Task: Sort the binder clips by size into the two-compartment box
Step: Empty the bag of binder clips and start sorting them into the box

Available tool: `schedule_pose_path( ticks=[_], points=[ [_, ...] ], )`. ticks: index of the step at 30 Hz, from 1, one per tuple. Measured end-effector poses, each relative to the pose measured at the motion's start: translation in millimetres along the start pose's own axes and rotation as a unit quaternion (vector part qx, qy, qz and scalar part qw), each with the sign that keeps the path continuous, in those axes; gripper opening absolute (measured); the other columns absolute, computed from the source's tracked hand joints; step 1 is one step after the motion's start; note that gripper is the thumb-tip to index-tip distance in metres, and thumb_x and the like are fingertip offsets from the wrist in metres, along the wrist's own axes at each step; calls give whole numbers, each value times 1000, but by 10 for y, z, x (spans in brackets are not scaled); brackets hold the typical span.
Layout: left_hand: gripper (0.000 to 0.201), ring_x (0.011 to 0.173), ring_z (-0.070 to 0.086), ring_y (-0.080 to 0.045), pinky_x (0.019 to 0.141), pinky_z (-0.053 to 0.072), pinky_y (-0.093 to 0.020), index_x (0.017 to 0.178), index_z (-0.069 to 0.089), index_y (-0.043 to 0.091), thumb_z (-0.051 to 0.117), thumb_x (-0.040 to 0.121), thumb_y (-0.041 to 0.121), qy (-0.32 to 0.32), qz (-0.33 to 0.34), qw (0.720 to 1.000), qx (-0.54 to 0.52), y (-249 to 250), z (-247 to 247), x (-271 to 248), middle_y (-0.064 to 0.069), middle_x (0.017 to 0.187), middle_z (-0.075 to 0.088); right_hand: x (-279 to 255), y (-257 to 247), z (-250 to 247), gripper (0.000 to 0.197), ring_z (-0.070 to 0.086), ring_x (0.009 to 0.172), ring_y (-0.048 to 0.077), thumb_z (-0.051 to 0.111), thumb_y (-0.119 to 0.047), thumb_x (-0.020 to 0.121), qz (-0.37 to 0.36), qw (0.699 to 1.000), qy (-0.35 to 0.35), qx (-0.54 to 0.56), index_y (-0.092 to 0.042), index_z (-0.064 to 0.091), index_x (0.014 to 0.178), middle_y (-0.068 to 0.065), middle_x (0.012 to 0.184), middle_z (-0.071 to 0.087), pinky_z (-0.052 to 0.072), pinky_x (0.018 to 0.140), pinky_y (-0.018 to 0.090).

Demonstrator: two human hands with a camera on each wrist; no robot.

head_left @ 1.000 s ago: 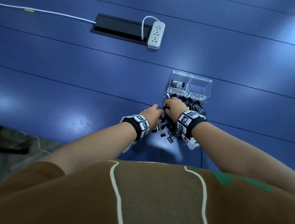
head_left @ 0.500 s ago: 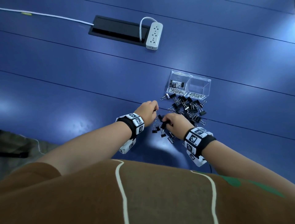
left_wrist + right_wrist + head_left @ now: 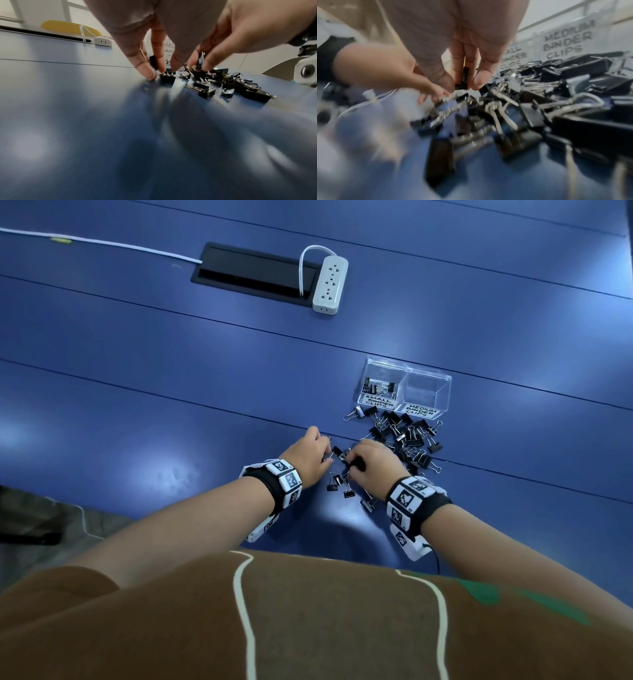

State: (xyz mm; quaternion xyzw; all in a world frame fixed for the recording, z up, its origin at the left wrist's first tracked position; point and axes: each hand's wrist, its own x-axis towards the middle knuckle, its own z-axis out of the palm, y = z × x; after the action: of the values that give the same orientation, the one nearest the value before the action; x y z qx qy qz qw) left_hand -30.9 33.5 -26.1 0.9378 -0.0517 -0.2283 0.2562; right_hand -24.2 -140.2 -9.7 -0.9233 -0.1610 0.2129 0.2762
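Several black binder clips (image 3: 406, 436) lie in a loose pile on the blue table (image 3: 171, 405), just in front of the clear two-compartment box (image 3: 430, 378). Its left compartment, labelled small, holds a few clips (image 3: 378, 386); the right one, labelled medium (image 3: 565, 40), looks empty. My left hand (image 3: 327, 457) pinches a small black clip (image 3: 153, 62) between thumb and finger at the pile's near left end. My right hand (image 3: 349, 462) is right beside it, fingertips down, pinching another black clip (image 3: 463, 79). The two hands almost touch.
A white power strip (image 3: 330, 285) and a black cable hatch (image 3: 253, 273) sit far back on the table. A white cable (image 3: 102, 242) runs off to the left. The near table edge is below my forearms, and a few loose clips (image 3: 342, 486) lie between my wrists.
My right hand has drawn back from the middle of the pile to its near end, beside the left hand. The left hand has shifted only slightly.
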Motion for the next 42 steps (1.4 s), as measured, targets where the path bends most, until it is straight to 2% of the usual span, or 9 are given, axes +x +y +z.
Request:
schedule_pose_path(
  ticks=[5,9,18,22,27,30,35,39,42],
  points=[
    [20,85,56,-32,76,49,-40,103,54,5,60,88,18,-19,9,1000,20,42,21,13,-12,113,45,231,27,-474,8,60,84,15,59,-12,83,90,987,101,90,-15,64,89,2,97,61,55,78,28],
    [17,85,54,-28,76,46,-34,103,59,4,54,89,13,-14,27,999,18,78,7,26,-12,112,50,554,146,-849,14,60,91,22,56,-11,83,104,979,166,55,-11,67,91,9,102,62,51,88,34],
    [10,87,59,-25,78,48,-33,84,65,6,59,84,14,65,49,995,-49,379,-336,326,-5,88,55,626,234,-888,24,60,89,25,49,-10,90,89,986,139,8,-10,67,107,13,112,57,47,84,28],
    [8,87,61,-25,81,48,-31,80,67,4,61,80,11,102,81,988,-81,649,-531,612,-12,94,63,278,223,-708,19,59,77,16,50,-12,90,80,991,104,9,-11,68,98,5,99,64,53,76,28],
    [13,97,59,-25,84,45,-29,89,68,4,57,86,10,93,103,990,-32,924,-650,1014,-13,106,61,-132,295,-265,20,55,99,26,53,-12,87,26,999,-7,-39,-13,69,99,9,99,63,49,91,38],
    [16,102,58,-29,90,49,-35,97,66,4,54,90,11,61,105,992,16,975,-606,1152,-14,113,59,-238,299,-143,24,51,104,29,52,-13,88,15,998,-30,-49,-13,66,107,12,103,60,48,90,39],
    [15,102,57,-28,90,47,-34,100,65,5,54,90,7,74,149,986,3,890,-553,1060,-14,114,57,-185,340,-210,25,49,107,28,51,-15,89,59,997,-5,-51,-13,62,111,10,108,58,47,94,40],
    [10,96,55,-24,84,46,-32,93,65,9,58,85,8,80,147,986,-11,645,-457,742,-11,104,56,-146,266,-185,25,48,106,29,54,-14,86,13,998,-15,-62,-11,63,109,11,105,56,47,93,42],
    [9,89,57,-26,82,48,-34,90,64,9,58,83,10,26,129,991,-2,396,-357,402,-11,99,56,-91,180,-99,29,46,109,30,54,-10,82,-23,994,-50,-93,-8,61,110,11,110,53,48,90,46]
  ],
)
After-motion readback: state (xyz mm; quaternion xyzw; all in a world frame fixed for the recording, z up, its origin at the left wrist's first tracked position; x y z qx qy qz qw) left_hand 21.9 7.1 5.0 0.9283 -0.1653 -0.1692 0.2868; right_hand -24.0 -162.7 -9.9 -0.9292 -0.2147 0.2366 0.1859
